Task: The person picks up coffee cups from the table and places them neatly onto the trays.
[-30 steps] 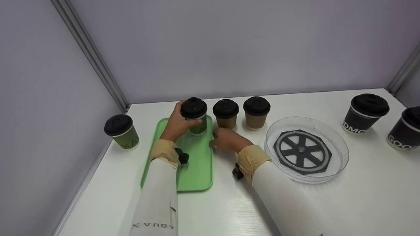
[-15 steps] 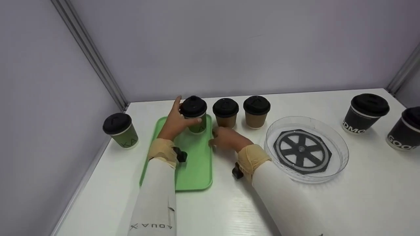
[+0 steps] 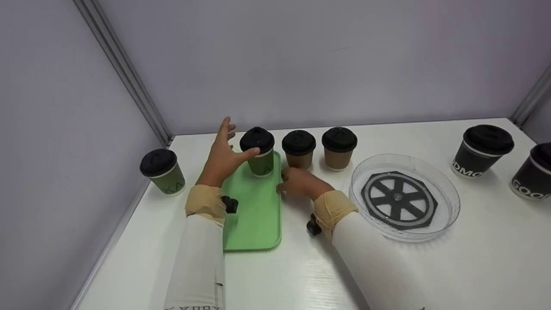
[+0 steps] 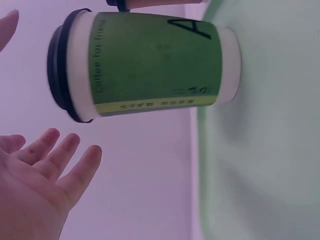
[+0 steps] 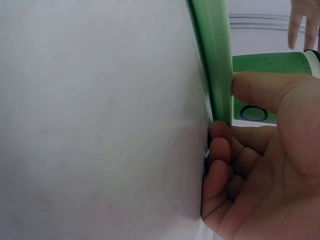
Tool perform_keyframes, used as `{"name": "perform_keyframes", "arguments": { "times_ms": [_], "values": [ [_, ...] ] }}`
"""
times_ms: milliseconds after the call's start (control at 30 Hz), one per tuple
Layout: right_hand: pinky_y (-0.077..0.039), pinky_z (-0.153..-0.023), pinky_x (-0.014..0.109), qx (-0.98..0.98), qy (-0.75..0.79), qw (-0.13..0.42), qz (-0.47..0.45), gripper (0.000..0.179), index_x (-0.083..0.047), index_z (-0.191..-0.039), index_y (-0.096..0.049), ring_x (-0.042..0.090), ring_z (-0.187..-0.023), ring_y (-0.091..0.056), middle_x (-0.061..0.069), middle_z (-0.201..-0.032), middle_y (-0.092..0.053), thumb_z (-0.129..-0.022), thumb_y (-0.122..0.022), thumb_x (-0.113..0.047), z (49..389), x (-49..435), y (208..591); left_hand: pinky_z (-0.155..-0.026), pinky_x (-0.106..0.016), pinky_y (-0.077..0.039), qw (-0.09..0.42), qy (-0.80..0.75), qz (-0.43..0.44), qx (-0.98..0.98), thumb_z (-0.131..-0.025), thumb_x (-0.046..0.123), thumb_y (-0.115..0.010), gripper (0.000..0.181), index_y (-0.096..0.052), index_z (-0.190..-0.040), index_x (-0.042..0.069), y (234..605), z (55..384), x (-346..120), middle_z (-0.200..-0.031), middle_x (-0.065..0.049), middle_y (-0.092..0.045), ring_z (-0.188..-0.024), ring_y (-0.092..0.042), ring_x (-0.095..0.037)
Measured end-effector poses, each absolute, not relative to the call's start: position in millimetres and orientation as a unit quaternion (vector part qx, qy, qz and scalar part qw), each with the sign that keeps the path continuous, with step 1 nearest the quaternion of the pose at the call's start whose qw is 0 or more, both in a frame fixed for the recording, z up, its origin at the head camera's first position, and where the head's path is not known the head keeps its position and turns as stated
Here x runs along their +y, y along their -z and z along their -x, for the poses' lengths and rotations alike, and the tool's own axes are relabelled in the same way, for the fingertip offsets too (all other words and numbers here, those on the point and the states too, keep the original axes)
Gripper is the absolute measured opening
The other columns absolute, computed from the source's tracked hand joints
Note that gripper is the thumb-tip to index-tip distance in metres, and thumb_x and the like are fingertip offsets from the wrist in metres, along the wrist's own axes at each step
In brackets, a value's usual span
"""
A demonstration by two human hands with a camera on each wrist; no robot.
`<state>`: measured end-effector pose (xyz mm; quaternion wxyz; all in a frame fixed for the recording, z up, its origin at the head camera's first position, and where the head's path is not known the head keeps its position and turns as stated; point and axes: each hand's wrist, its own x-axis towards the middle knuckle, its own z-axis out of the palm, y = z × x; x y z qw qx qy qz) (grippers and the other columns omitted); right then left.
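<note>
A green paper coffee cup [image 3: 262, 164] with a black lid stands upright at the far end of the green tray [image 3: 254, 215]. My left hand [image 3: 220, 157] is beside it on the left, fingers spread and apart from the cup. In the left wrist view, a gap shows between those fingers [image 4: 75, 172] and the cup [image 4: 155, 65]. At the tray's right edge, my right hand [image 3: 299, 183] pinches the rim. The right wrist view has its thumb [image 5: 260, 90] against the tray wall [image 5: 215, 45] and the other fingers curled by the outer side.
Two brown cups with black lids, one near [image 3: 299, 160] and one farther right [image 3: 338, 158], stand right of the tray. Another green cup [image 3: 168, 178] is at left. A clear round dish [image 3: 450, 215] and two black cups [image 3: 475, 159] occupy the right side. A wall closes the back.
My left hand has let go of the green cup and drawn back to the left, its fingers opening. The cup stays on the tray. My right hand has kept its place.
</note>
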<state>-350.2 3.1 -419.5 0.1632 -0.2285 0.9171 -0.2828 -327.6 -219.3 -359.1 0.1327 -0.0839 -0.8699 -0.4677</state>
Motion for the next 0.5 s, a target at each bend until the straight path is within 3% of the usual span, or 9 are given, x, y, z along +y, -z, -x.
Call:
{"name": "perform_keyframes", "arguments": {
  "times_ms": [233, 500],
  "values": [
    [-0.047, -0.09, 0.04, 0.922, 0.271, 0.159, 0.227, 0.036, -0.006, -0.12, -0.06, 0.02, -0.099, -0.059, 0.006, -0.108, -0.064, -0.092, -0.065, -0.028, 350.8, 5.3, 420.9, -0.108, -0.046, -0.031, 0.158, 0.395, 0.081, -0.901, -0.082, 0.057, -0.071, 0.108, -0.008, -0.157, 0.013, 350.6, 316.6, -227.3, -0.155, -0.009, -0.029, -0.14, -0.03, -0.024],
    [-0.048, -0.086, 0.04, 0.92, 0.272, 0.157, 0.233, 0.032, -0.008, -0.115, -0.06, 0.02, -0.094, -0.06, 0.004, -0.1, -0.064, -0.091, -0.065, -0.028, 350.5, 1.9, 422.0, -0.108, -0.047, -0.03, 0.17, 0.356, 0.079, -0.915, -0.087, 0.05, -0.069, 0.099, -0.011, -0.157, 0.011, 359.5, 302.5, -255.5, -0.154, -0.014, -0.029, -0.139, -0.03, -0.03]
  ]
}}
